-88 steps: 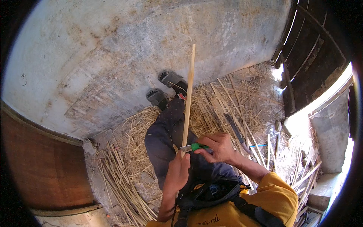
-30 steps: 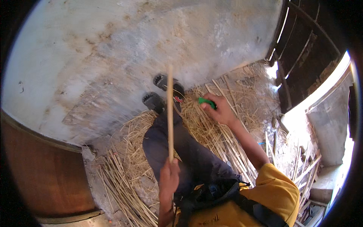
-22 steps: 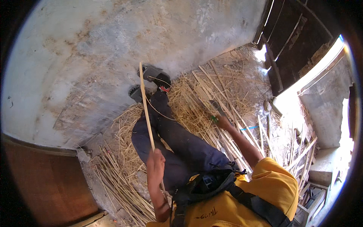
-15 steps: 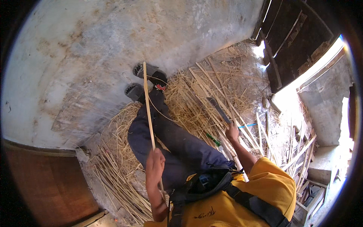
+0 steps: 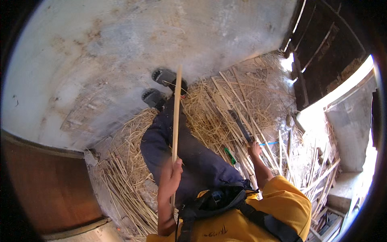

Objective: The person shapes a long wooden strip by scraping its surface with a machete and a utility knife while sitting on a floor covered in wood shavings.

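Strip (image 5: 176, 117) pale tan. Knife (image 5: 240, 125) dark grey; small tool (image 5: 229, 155) bright green. Shirt (image 5: 282, 197) mustard yellow, black script lettering (image 5: 215, 233); bag (image 5: 209, 205) black. Trousers (image 5: 201, 157) dark navy, shoes (image 5: 152, 98) charcoal. Wall (image 5: 121, 60) pale blue-grey, blotched rusty brown. Shavings (image 5: 201, 109) dull gold. Board (image 5: 44, 189) reddish brown. Thin piece (image 5: 269, 143) bright blue.

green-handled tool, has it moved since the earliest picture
Yes: the green-handled tool has gone rightward, out of the right hand and down onto the strips, nearer the blue stick.
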A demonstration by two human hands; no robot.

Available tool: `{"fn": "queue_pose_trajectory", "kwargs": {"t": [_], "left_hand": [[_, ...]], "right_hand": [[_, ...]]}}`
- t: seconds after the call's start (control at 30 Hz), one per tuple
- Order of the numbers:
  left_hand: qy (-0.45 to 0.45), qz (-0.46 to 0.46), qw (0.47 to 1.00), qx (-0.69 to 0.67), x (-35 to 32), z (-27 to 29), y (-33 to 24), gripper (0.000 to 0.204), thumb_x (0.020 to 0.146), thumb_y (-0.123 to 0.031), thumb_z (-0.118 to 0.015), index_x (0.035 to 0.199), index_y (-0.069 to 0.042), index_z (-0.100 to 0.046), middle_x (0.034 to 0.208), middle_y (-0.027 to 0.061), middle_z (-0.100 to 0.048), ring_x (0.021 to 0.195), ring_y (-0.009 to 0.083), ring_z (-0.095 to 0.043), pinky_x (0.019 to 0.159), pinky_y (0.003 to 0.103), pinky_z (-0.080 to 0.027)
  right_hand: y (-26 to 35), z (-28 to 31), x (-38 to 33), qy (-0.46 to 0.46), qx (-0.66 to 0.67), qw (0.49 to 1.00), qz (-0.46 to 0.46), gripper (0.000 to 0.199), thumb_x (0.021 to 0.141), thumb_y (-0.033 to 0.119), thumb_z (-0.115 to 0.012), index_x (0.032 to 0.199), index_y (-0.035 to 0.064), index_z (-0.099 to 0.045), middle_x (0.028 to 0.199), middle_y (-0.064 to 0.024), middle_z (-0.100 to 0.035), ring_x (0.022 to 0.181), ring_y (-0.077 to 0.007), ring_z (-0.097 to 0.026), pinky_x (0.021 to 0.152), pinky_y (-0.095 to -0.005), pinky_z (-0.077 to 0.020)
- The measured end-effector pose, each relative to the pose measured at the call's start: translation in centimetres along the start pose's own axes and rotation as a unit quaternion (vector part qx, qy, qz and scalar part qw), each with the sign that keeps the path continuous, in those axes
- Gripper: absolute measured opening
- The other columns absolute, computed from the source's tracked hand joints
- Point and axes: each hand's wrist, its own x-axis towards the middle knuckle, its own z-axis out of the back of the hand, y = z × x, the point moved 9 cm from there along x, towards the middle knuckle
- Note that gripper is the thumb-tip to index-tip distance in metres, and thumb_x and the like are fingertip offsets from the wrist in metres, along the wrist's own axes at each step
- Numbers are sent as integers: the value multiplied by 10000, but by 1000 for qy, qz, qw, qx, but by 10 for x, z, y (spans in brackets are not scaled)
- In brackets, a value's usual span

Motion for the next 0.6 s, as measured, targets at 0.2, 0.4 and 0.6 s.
{"fn": "queue_pose_trajectory", "kwargs": {"t": [0.2, 0.4, 0.6], "left_hand": [[-31, -48, 998, 39, -14, -2, -23, 295, 1071, -291, -564, 940, -28, -594, 685, -36, -463, 611, 60, -428, 544, 263, -353], [-2, -33, 999, -28, -11, -3, -3, 344, 1079, -347, -546, 940, -37, -603, 682, -58, -450, 595, 42, -401, 515, 255, -315], [57, 72, 989, -118, -7, -11, -3, 440, 1121, -411, -385, 936, -60, -574, 685, -79, -365, 575, 21, -324, 517, 219, -276]], "right_hand": [[19, -1, 7, -86, -103, 991, 29, 362, 905, 308, -660, 1177, 72, -627, 1092, -127, -706, 1080, -336, -675, 892, -489, -529], [28, -10, 3, -39, -30, 994, 93, 545, 918, 397, -651, 1283, 3, -554, 1162, -245, -668, 1119, -410, -655, 903, -516, -548], [8, -8, 9, 96, 187, 974, 88, 556, 989, 480, -460, 1067, -18, -695, 932, -352, -681, 942, -513, -666, 877, -584, -504]]}}
